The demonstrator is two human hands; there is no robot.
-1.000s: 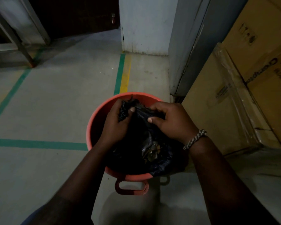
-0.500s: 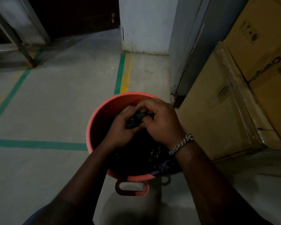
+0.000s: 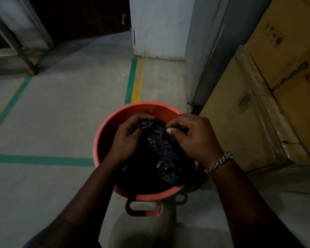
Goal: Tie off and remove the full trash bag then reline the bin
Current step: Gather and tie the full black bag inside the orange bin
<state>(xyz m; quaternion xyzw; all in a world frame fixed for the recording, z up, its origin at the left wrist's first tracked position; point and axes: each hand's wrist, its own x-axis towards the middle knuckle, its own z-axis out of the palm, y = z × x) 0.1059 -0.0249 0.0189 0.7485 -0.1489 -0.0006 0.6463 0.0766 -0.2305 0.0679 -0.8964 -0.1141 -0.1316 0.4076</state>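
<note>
Bag (image 3: pixel 161 154): black thin film, sitting inside the red bin (image 3: pixel 104 140), filling its middle and 6 o'clock side. It is crumpling in soft folds and catching small glints, so it is likely slick, limp and easy to tear if snagged. Weight cannot be told; the bulge low in the bin suggests a modest load. Best hold is probably the gathered neck at the bin's 12 o'clock, not the body of the film.

Left hand (image 3: pixel 127 140): curling palm-in over the 10 o'clock side, fingers closing around a bunched wad of bag edge.

Right hand (image 3: pixel 195 138): reaching in from 2 o'clock, wrist bent down, thumb and forefinger pinching a fold of film narrowly; other fingers are tucking under. A bracelet (image 3: pixel 218 162) is sitting on that wrist.

Both hands are working close together, just apart, over the neck. No knot is showing yet.
</note>
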